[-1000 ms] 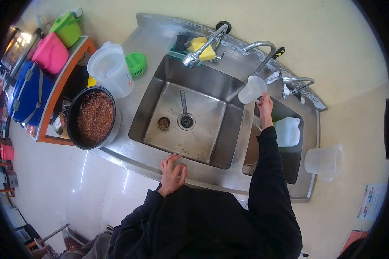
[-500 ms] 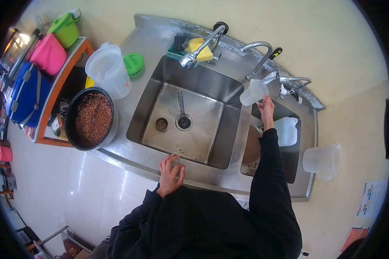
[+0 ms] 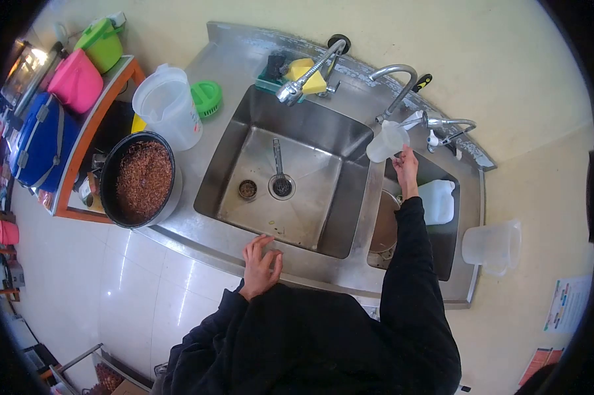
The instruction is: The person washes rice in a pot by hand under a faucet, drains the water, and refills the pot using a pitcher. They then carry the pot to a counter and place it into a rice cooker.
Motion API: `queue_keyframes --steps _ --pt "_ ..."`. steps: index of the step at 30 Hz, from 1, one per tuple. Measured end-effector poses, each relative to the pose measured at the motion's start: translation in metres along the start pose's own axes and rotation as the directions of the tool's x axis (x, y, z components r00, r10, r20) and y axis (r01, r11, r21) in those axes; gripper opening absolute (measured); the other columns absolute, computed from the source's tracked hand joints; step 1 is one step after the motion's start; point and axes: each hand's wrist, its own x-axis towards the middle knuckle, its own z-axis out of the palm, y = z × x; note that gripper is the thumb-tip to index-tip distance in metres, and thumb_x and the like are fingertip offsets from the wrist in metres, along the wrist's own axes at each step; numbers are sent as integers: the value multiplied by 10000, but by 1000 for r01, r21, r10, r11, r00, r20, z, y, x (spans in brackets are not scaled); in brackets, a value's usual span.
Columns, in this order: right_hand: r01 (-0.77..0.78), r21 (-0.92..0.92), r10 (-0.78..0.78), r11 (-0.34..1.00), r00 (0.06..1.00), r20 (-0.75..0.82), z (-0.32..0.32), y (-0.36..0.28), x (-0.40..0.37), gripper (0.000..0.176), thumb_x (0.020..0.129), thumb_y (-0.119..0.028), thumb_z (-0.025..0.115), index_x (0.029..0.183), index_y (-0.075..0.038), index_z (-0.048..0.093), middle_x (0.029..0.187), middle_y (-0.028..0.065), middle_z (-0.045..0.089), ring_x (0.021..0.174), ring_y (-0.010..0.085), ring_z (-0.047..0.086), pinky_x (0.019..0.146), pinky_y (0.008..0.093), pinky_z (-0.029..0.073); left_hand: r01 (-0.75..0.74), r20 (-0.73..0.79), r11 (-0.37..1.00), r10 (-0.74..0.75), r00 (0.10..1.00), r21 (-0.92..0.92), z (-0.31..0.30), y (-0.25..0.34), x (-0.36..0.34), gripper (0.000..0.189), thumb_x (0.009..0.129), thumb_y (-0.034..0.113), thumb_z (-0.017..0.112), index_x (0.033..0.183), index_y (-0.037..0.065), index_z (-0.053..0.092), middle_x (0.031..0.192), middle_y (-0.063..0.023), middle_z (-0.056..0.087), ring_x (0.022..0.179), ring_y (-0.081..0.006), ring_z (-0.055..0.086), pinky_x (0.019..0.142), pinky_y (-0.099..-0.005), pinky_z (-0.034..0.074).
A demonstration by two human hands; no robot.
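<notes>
A person's right hand [image 3: 405, 166] closes its fingers on a translucent, rounded plastic jug [image 3: 386, 141] at the end of a curved metal tap [image 3: 402, 68], one of three. The left hand [image 3: 261, 268], fingers loosely bent, lies by the larger of two steel basins [image 3: 310, 158]; a black sleeve [image 3: 412, 230] partly hides a round vessel [image 3: 383, 227] in the smaller.
</notes>
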Motion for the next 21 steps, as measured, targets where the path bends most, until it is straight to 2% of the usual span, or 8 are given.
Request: queue_keyframes --steps 9,12,15,21 --pt "9 -66 -6 998 999 40 17 8 -5 169 879 -265 647 812 -130 570 689 -54 435 639 54 421 635 263 406 5 -5 1000 -6 1000 -7 -1 1 1 78 805 104 643 877 78 629 1200 -121 515 1204 -331 435 976 -464 317" --pt "-12 -43 12 999 1000 2 29 9 -10 169 877 -266 647 827 -124 568 695 -54 431 645 59 415 640 265 406 3 -10 1000 -3 1000 -5 0 0 0 76 807 105 642 877 78 630 1203 -121 515 1205 -331 435 977 -465 316" --pt "11 2 -12 1000 995 98 33 10 -10 179 877 -267 648 824 -125 553 706 -53 421 645 66 408 648 266 409 5 -6 1000 -5 1000 -6 -1 0 0 75 807 103 641 876 76 630 1204 -122 515 1204 -333 435 978 -466 315" --pt "40 -49 -30 998 983 181 65 -6 -38 217 873 -288 661 797 -130 532 724 -53 403 654 65 402 647 260 407 -4 -11 1000 4 1000 -6 -1 0 0 72 810 102 635 875 72 629 1204 -124 516 1200 -336 435 978 -470 315"
